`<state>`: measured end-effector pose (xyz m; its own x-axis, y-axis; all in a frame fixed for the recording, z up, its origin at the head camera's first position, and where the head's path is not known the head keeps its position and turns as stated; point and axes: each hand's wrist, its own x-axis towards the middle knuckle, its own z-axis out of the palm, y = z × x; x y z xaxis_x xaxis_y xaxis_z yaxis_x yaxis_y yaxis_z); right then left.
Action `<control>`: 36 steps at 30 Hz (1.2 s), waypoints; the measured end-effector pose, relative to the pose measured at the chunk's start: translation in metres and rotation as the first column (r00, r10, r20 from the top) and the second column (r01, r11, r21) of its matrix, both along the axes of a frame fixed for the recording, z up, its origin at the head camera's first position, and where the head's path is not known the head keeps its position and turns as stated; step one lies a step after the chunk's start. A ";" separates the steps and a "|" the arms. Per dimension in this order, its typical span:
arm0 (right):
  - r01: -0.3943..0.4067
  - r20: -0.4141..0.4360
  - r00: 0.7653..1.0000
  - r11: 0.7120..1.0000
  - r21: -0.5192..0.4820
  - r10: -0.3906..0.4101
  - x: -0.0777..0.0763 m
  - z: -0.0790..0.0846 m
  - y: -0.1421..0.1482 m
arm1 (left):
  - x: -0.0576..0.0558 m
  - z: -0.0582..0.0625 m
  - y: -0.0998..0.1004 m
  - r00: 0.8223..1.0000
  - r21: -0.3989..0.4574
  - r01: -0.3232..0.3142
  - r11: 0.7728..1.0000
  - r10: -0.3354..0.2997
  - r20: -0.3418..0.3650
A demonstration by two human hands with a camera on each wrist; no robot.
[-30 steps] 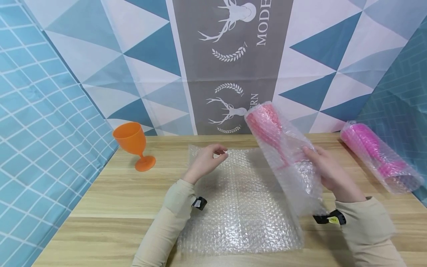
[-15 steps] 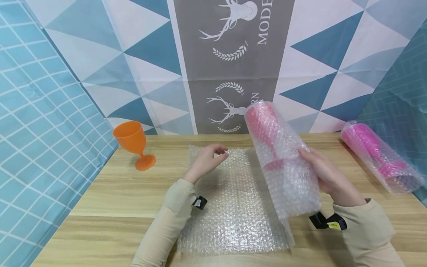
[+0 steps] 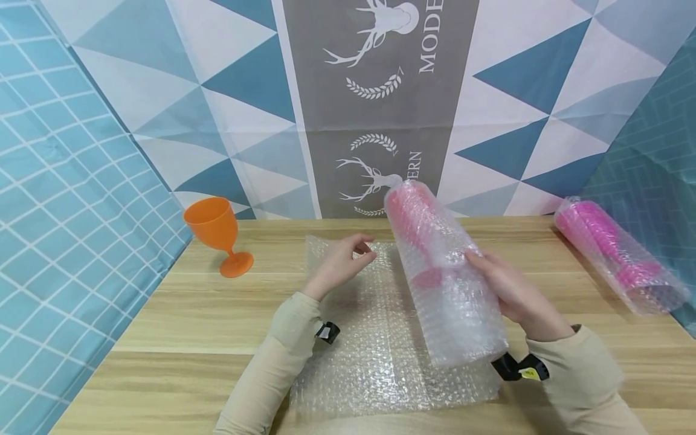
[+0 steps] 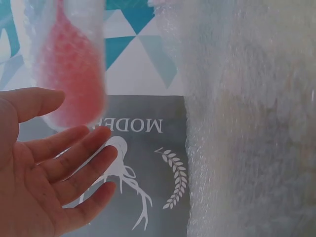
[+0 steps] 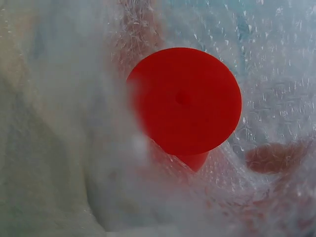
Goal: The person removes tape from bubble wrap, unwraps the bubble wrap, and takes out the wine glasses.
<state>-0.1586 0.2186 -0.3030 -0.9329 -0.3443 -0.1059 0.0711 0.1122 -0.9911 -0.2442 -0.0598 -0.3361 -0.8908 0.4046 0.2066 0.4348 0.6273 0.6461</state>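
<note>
My right hand (image 3: 516,296) grips a bubble-wrapped red goblet (image 3: 415,214) by the side of its wrap, tilted up and left over the bubble wrap sheet (image 3: 361,368). Through the open end of the wrap, the right wrist view shows the goblet's round red base (image 5: 187,101) and a blurred finger (image 5: 271,158) behind the plastic. My left hand (image 3: 339,264) holds nothing and hovers over the sheet's left side, fingers loosely bent. In the left wrist view its palm and spread fingers show in front of the wrapped red cup (image 4: 74,74).
An orange goblet (image 3: 212,225) stands unwrapped at the back left of the wooden table (image 3: 179,362). At the right edge lies a pink goblet (image 3: 600,232) rolled in bubble wrap. A patterned cloth wall (image 3: 244,96) closes off the back.
My right hand has brought the wrapped red goblet left and slightly down over the sheet, and the loose wrap has closed round it. My left hand has barely moved.
</note>
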 end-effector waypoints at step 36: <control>0.119 0.038 0.991 0.978 0.172 -0.128 0.009 -0.046 -0.032 | -0.018 0.011 0.026 0.997 -0.121 0.068 0.990 -0.072 -0.030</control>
